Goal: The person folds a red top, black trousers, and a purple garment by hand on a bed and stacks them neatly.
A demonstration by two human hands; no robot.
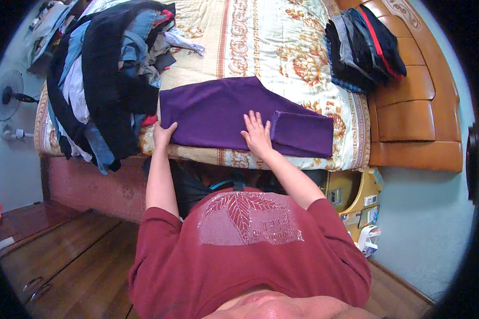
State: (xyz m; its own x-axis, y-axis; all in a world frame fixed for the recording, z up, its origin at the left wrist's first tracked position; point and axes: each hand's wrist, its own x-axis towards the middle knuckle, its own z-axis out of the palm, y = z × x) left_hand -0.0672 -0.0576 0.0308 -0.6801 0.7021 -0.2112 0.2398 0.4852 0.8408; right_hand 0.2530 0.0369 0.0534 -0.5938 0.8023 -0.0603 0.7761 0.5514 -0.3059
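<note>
Purple trousers (219, 107) lie flat across the near edge of the bed, their narrow end folded back on the right. My left hand (164, 133) is at their left edge, thumb on top of the cloth and fingers partly hidden at the rim. Whether it grips the cloth is not plain. My right hand (257, 133) rests flat on the cloth with its fingers spread, just left of the folded-back part. Close to my left hand, a large loose heap of dark, blue and white clothes (103, 75) hangs over the bed's edge.
A stack of folded dark and grey trousers (363, 48) sits at the far right, against the brown padded headboard (407, 115). A flowered bedspread (303, 60) covers the bed. An electric fan (8, 95) stands at the left, and a yellow cabinet (357, 199) below the bed's right end.
</note>
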